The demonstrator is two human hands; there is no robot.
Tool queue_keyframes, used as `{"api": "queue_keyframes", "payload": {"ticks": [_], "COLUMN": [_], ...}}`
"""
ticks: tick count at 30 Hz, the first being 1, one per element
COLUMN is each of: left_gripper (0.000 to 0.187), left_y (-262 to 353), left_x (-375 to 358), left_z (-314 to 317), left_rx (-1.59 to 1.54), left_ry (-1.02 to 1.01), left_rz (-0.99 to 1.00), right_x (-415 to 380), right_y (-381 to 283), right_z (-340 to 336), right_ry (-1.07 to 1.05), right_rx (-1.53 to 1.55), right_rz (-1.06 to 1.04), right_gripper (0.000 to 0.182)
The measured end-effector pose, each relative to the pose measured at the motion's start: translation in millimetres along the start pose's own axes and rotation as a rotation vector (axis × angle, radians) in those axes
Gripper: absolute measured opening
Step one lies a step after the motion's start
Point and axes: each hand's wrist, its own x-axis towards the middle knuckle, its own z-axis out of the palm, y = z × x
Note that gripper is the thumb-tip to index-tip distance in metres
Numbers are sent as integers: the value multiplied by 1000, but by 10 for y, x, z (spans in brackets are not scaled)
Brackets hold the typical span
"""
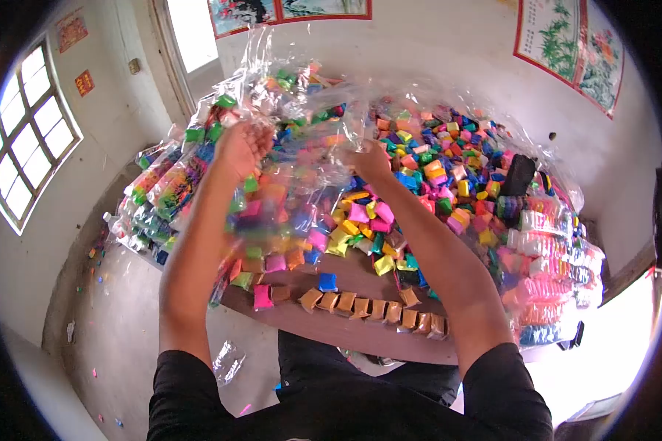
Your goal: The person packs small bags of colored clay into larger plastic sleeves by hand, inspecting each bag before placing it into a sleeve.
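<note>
A clear plastic bag (301, 176) is stretched between my two hands above the table, with small coloured packets showing blurred through and below it. My left hand (244, 149) is closed on the bag's left side, its fingers curled. On the right side, my right hand (369, 160) grips the bag's film in a closed fist. Beside the right forearm lies a big heap of small wrapped colourful packets (434, 165). A row of brown packets (360, 307) lines the table's near edge, with a blue packet (327, 282) and a pink packet (262, 296) to its left.
Stacked packs of coloured pieces (541, 264) stand at the table's right end. Filled clear bags (173, 180) crowd the left end. A black object (518, 175) rests on the heap. The brown table (309, 317) curves close to my legs. Plastic wrap (229, 361) lies on the floor.
</note>
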Motion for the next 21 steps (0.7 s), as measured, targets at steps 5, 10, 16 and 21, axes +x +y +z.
{"api": "queue_keyframes", "payload": {"ticks": [5, 10, 16, 21], "left_gripper": [28, 29, 26, 26], "left_y": [-377, -499, -397, -425], "left_x": [-267, -616, -691, -1200], "left_z": [-207, -202, -540, -634], "left_rx": [1, 30, 54, -122], "left_ry": [-141, -30, 167, 288], "left_rz": [-116, -93, 162, 254], "right_x": [280, 211, 839, 788], "right_y": [6, -554, -270, -26], "right_z": [461, 334, 261, 328], "right_ry": [603, 417, 35, 173], "right_rx": [-767, -719, -920, -758], "right_rz": [-534, -679, -342, -529], "right_gripper": [104, 81, 25, 74]}}
